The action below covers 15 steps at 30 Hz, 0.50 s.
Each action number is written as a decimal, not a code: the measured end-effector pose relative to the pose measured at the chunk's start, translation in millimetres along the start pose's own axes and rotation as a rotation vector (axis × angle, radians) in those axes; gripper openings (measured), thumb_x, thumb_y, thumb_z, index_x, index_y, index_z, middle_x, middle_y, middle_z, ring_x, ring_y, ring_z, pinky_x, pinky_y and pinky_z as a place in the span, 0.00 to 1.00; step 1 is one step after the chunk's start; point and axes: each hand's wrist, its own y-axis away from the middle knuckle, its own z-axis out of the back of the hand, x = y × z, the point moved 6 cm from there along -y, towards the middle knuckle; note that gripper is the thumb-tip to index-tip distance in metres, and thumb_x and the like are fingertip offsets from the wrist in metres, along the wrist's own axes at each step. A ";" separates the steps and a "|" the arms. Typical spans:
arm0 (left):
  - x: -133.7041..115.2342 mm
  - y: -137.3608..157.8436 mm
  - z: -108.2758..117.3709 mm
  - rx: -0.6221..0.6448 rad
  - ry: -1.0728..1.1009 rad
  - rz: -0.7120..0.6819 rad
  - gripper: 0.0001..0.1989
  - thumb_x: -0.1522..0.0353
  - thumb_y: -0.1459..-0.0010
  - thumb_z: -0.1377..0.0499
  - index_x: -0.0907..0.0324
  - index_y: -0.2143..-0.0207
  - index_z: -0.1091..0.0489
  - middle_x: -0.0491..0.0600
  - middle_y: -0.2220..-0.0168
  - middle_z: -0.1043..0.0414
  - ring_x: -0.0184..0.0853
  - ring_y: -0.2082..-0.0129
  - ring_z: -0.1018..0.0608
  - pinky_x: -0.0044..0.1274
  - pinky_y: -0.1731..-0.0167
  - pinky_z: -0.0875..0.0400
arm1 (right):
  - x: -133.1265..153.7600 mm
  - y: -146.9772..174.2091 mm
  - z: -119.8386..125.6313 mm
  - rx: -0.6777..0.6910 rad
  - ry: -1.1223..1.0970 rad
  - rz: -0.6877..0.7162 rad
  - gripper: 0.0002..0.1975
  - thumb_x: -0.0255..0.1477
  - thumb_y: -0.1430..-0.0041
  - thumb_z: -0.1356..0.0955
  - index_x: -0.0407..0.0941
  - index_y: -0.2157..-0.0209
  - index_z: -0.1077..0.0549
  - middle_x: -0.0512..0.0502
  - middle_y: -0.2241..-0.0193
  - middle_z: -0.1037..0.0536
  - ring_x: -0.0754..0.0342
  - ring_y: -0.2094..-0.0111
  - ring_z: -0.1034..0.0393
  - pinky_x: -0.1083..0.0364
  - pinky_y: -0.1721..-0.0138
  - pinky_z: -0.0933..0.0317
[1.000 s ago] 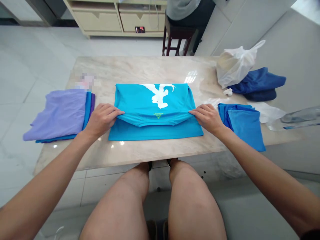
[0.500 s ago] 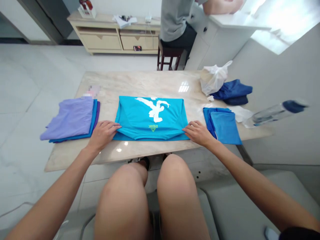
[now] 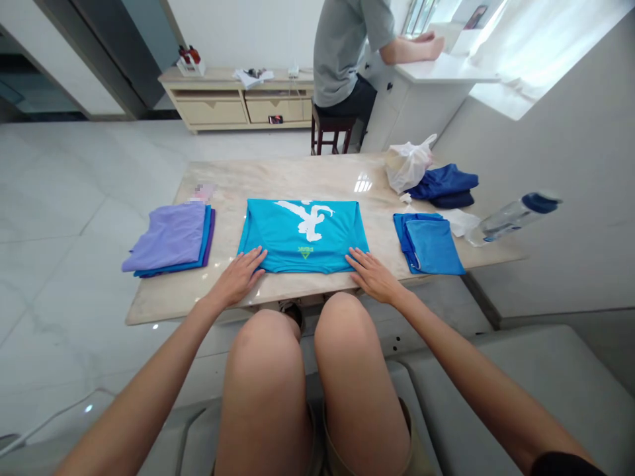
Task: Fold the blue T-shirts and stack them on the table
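A turquoise T-shirt (image 3: pixel 282 238) with a white figure print and a small green logo lies folded into a rectangle near the table's front edge. Flat on its near left corner rests my left hand (image 3: pixel 243 272), fingers stretched out. My right hand (image 3: pixel 373 272) lies on the near right corner in the same way, fingers spread. Neither hand grips the cloth. To the left sits a stack of folded clothes (image 3: pixel 171 233), lilac on top with blue and purple below. Right of the shirt is a folded blue garment (image 3: pixel 430 244).
The marble-topped table (image 3: pixel 297 175) also carries a white plastic bag (image 3: pixel 409 165), dark blue clothing (image 3: pixel 449 184) and a tilted-looking clear bottle (image 3: pixel 513 219) at the right. Beyond it, a person in a grey shirt (image 3: pixel 337 59) sits on a stool. A low cabinet (image 3: pixel 213 111) stands behind.
Both hands have let go of the shirt's near edge and now lie flat on it, closer together. That edge has come down towards me. The camera view has shifted.
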 end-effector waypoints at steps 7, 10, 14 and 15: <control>4.8 25.7 -18.0 -0.143 0.038 0.122 0.29 0.57 0.22 0.53 0.51 0.27 0.29 0.56 0.22 0.34 0.49 0.22 0.33 0.49 0.24 0.36 | -7.1 11.6 -19.1 -0.038 -0.068 -0.058 0.33 0.42 0.17 0.42 0.51 0.18 0.44 0.42 0.18 0.44 0.39 0.17 0.53 0.32 0.19 0.53; 0.2 23.9 -6.5 -0.155 0.050 0.142 0.24 0.58 0.22 0.51 0.51 0.38 0.19 0.56 0.31 0.23 0.49 0.29 0.24 0.45 0.30 0.29 | -16.1 1.2 -9.4 -0.115 -0.100 -0.124 0.27 0.42 0.18 0.40 0.49 0.27 0.29 0.36 0.25 0.31 0.35 0.24 0.37 0.33 0.25 0.42; 17.7 3.9 15.0 -0.142 0.010 0.396 0.22 0.55 0.23 0.50 0.56 0.50 0.19 0.59 0.46 0.15 0.50 0.44 0.16 0.40 0.43 0.22 | -38.2 -23.8 5.0 -0.241 -0.067 -0.453 0.19 0.41 0.22 0.36 0.44 0.46 0.19 0.29 0.46 0.19 0.33 0.43 0.25 0.36 0.38 0.30; 24.2 -2.3 19.5 -0.126 0.000 0.491 0.22 0.54 0.24 0.48 0.57 0.50 0.20 0.60 0.47 0.16 0.51 0.45 0.15 0.38 0.45 0.21 | -43.4 -30.0 6.8 -0.237 -0.044 -0.559 0.19 0.41 0.23 0.34 0.43 0.50 0.19 0.29 0.49 0.19 0.32 0.44 0.25 0.36 0.40 0.30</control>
